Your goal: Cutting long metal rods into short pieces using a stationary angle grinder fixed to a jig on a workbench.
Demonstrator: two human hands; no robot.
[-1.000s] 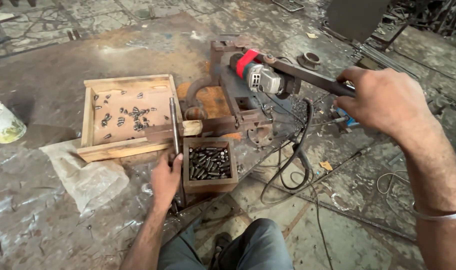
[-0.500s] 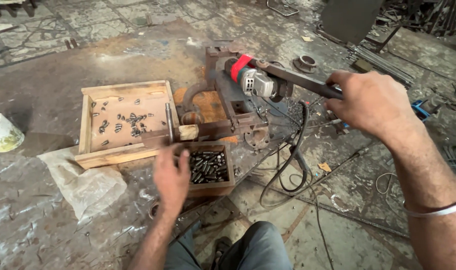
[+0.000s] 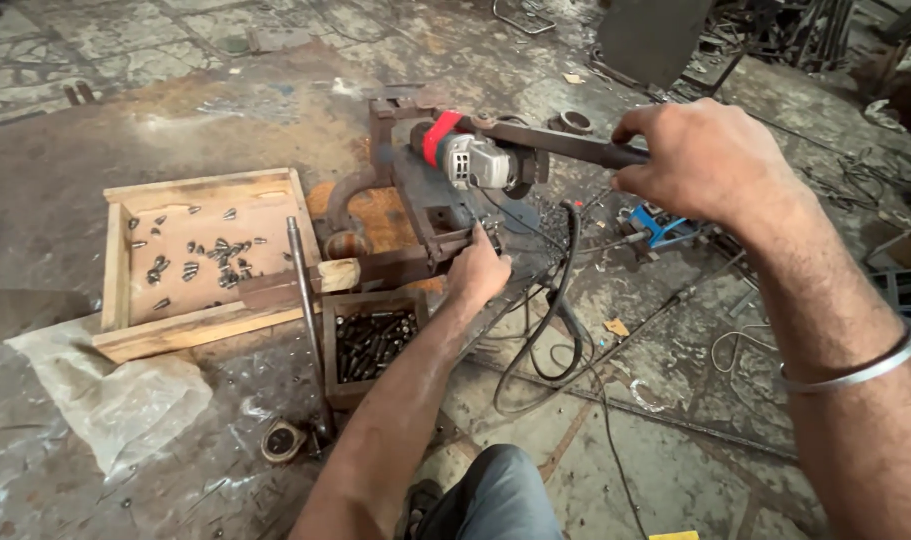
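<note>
While our right hand (image 3: 711, 160) is clamped around the long lever handle (image 3: 566, 145) of the rusty cutting jig (image 3: 416, 215) on the floor, our left hand (image 3: 479, 272) is pinching something small at the jig's front edge, just under the grinder (image 3: 471, 160). Can't tell exactly what it grips, probably a short metal piece. Looks like we're at the loading step. Small box of bolts (image 3: 371, 345) sits near the left wrist, wooden tray (image 3: 201, 255) off left. We'd guess seating it square comes before pulling down.

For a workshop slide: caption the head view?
Right hand grips the grinder rig's lever; left hand at its clamp.
</note>
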